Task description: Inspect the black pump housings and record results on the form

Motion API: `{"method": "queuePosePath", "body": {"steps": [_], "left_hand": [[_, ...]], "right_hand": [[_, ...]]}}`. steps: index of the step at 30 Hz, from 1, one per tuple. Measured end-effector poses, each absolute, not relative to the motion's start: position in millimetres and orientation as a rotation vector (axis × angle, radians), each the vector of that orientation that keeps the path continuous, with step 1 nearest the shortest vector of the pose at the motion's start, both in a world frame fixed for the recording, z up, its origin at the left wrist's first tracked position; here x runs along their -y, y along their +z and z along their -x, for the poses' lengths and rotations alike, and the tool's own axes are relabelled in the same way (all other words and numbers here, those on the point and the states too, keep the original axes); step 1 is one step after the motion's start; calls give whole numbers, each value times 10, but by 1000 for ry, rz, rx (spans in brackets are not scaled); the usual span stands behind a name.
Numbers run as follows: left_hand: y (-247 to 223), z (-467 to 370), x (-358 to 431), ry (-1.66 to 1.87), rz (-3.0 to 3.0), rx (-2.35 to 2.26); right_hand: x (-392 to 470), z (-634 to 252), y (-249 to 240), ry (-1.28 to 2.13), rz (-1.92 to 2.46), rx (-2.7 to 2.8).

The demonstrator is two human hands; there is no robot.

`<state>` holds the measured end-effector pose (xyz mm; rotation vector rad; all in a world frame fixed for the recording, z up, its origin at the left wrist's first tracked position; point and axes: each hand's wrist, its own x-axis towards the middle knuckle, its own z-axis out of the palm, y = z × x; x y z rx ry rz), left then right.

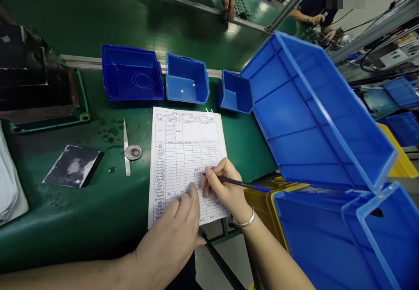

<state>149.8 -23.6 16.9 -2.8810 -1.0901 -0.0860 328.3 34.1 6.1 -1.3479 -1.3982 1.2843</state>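
Observation:
A printed form [199, 132] with a table and some handwriting lies at the edge of the green bench. My right hand [224, 185] grips a dark pen [242, 182] with a blue end, its tip at the handwriting in the lower half of the sheet. Resting flat on the lower part of the paper, my left hand [176, 229] holds nothing, and its fingers are extended. Tweezers [125, 146] and a small round metal disc [133, 152] lie left of the form.
Behind the form stand a dark blue bin [131, 93] and two lighter bins [188, 98] [235, 106]. Large blue crates [314, 115] fill the right side. A black machine [32, 71], a dark square plate [72, 167] and papers [9, 181] are left. People work beyond.

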Motion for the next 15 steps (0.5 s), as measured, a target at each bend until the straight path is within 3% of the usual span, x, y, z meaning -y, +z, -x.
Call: {"method": "queuePosePath", "body": {"steps": [7,15], "left_hand": [[143,-1690,200,81,2929,1138],[100,-1630,178,-37,2970,1105]], "right_hand": [[-296,-3295,-14,1045,1532,1687],[-293,-3275,-42,986,1600,1747]]}}
